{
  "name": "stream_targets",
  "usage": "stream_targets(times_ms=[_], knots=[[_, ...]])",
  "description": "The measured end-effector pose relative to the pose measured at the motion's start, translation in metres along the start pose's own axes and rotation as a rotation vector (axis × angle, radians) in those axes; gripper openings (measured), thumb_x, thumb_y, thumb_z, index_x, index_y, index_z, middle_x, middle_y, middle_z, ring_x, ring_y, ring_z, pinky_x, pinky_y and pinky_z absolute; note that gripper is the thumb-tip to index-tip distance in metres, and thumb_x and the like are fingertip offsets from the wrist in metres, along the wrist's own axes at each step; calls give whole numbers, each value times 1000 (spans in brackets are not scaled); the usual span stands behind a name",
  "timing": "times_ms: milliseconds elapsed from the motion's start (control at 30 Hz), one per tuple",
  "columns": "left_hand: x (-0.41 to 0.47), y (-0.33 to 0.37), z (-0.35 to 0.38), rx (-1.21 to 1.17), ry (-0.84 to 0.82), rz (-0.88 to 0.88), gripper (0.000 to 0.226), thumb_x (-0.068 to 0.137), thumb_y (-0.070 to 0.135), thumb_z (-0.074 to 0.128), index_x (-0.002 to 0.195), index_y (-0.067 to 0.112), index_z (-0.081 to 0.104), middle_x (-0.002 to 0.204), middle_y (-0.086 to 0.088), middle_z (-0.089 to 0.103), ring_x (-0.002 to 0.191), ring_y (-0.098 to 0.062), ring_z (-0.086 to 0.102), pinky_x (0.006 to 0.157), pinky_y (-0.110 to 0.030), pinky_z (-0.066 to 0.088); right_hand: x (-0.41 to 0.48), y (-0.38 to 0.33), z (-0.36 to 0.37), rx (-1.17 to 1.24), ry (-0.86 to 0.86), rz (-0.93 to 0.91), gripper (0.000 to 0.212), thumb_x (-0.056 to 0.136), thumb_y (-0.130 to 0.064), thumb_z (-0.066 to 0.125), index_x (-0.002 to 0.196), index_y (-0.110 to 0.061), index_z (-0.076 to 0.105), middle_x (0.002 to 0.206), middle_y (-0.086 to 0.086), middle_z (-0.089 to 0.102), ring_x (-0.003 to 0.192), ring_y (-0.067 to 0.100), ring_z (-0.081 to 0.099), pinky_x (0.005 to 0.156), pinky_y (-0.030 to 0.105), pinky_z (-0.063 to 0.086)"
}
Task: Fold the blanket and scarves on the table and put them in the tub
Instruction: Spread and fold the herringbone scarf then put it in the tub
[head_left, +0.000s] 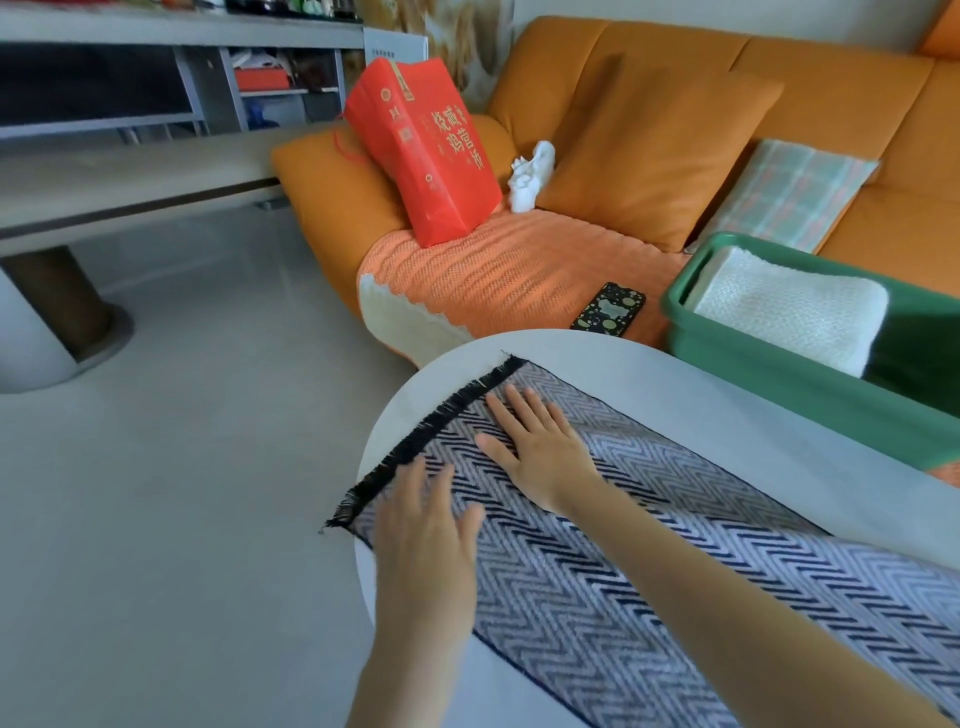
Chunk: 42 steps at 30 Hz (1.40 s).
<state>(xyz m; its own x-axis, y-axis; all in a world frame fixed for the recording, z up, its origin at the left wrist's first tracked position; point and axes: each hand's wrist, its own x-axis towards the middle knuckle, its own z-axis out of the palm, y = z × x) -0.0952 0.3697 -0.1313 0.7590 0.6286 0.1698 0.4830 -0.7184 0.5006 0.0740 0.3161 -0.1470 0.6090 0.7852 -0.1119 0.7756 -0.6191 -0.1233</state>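
A navy and white zigzag scarf (649, 587) with a black fringed end lies spread flat along the white round table (675, 384). My left hand (431, 525) rests flat on the scarf near the fringe, fingers straight. Just beyond it, my right hand (540, 441) also presses flat on the cloth close to the fringe. On the table's far right stands the green tub (779, 364), and a folded white blanket (789, 312) lies inside it.
An orange sofa (779, 104) stands behind the table with a red bag (426, 150), a phone (608, 306), cushions and a white cloth on it. A grey floor (182, 467) spreads to the left, where a second table (104, 176) stands.
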Motion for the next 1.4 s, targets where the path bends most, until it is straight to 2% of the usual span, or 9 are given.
stream_targets(times_ms=[67,167,267,433,767,933,1133,1267,1400], knots=[[-8,-3,16,165,-128,-12,78,91,61,2,146,13,28,155,-13,17,143,-29,14,115,-37,4,2,-3,0,-10,11,21,65,94,-60,7,148,-31,-12,156,-4,-17,143,14,-20,115,33,-14],[-7,-15,26,184,-157,-24,80,93,62,7,130,9,54,137,-19,48,130,-33,36,108,-39,12,3,-5,1,-26,19,33,64,95,-59,6,148,-30,-12,156,-4,-17,143,14,-21,115,32,-14],[4,-23,22,192,-161,-49,78,93,61,5,133,10,48,139,-18,46,129,-33,43,104,-43,19,9,-8,0,-10,14,46,64,95,-59,6,148,-30,-12,157,-3,-16,143,15,-20,117,34,-12],[18,-31,16,246,-159,-61,96,49,68,-44,135,28,-27,145,-1,-32,140,-17,-25,109,-35,-19,26,-12,1,1,26,54,65,95,-60,6,149,-29,-10,157,-2,-15,144,17,-19,118,37,-9],[30,-32,13,260,-142,-61,108,48,67,-47,143,26,-19,155,-3,-19,142,-20,-20,114,-38,-11,53,-11,-5,116,25,16,62,98,-54,11,150,-25,-4,158,0,-11,145,17,-13,118,37,-8],[35,-20,4,270,-153,-22,64,95,54,14,150,23,3,157,-6,-12,141,-24,-24,112,-42,-16,54,39,-29,272,348,409,58,95,-43,44,141,-8,34,142,15,35,131,32,28,110,41,22],[30,-11,21,179,-187,85,100,58,68,-30,147,30,-6,154,3,-20,134,-14,-29,105,-33,-22,67,64,-34,353,322,516,25,93,-32,55,105,-12,63,115,12,57,116,31,34,94,37,26],[36,-15,25,181,-184,59,71,89,62,2,143,28,33,151,-3,28,139,-23,27,110,-37,5,74,55,-29,355,437,428,23,95,-26,52,102,-5,59,107,12,63,113,31,38,86,35,27],[39,-17,29,171,-118,66,75,69,66,-21,139,39,-14,149,9,-21,142,-13,-16,109,-33,-19,83,55,-33,310,288,389,36,89,-41,60,101,-7,57,97,9,59,111,32,43,89,38,34]])
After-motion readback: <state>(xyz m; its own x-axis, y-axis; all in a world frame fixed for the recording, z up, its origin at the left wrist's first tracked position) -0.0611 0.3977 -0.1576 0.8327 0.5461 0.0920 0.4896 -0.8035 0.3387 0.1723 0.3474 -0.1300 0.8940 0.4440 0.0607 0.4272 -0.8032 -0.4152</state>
